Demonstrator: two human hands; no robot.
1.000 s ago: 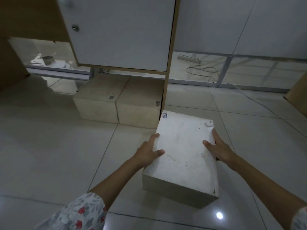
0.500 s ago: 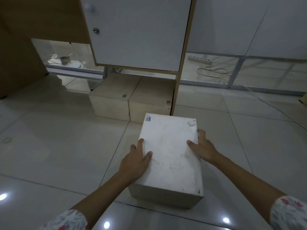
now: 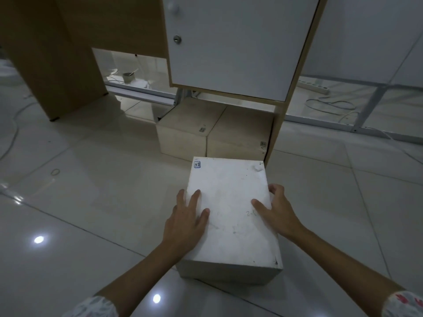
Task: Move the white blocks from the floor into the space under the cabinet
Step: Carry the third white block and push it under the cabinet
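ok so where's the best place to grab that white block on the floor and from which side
Grip the white block by its two long side faces, one hand per side, coming from its near end. It lies flat, long axis towards the cabinet, as the left hand and right hand show.

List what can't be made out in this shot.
- Head view: sticker print on the held white block is too small to read.
- Right hand: fingers wrap the block's far side, hidden.
- Depth behind the two blocks under the cabinet: cabinet door covers it.
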